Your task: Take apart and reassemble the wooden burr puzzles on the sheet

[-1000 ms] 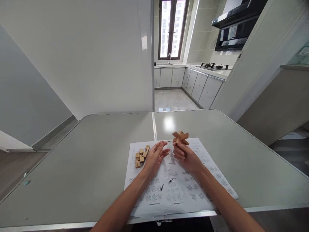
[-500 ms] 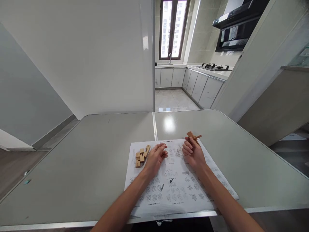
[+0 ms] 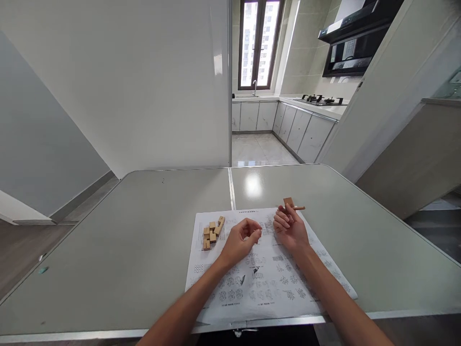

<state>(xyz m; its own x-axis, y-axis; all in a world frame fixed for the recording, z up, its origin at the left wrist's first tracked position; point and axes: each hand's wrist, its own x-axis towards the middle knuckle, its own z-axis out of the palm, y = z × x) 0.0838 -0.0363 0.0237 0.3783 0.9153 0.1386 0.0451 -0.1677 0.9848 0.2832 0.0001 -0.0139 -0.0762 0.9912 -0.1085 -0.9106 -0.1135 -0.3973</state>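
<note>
Flat and stick-like wooden puzzle pieces (image 3: 288,201) jut out past the fingertips of my right hand (image 3: 291,228), which is closed on them. They look crossed, but my fingers cover where they meet. Left of it, my left hand (image 3: 242,241) hovers over the printed sheet (image 3: 259,315), thumb and curled fingers brought together. Whatever may be between those fingertips is too small to make out. Several small notched wooden blocks (image 3: 212,237) lie grouped on the sheet's upper left, beside my left hand and apart from it.
The grey-green table (image 3: 108,259) carries the sheet, which shows rows of small line diagrams and has two dark marks. A small teal bit (image 3: 42,270) lies near the left edge. Beyond the far edge stand a white panel (image 3: 151,86) and kitchen cabinets (image 3: 248,116).
My left hand has moved right, away from the wooden blocks and toward my right hand. The puzzle pieces in my right hand have turned and shifted slightly right.
</note>
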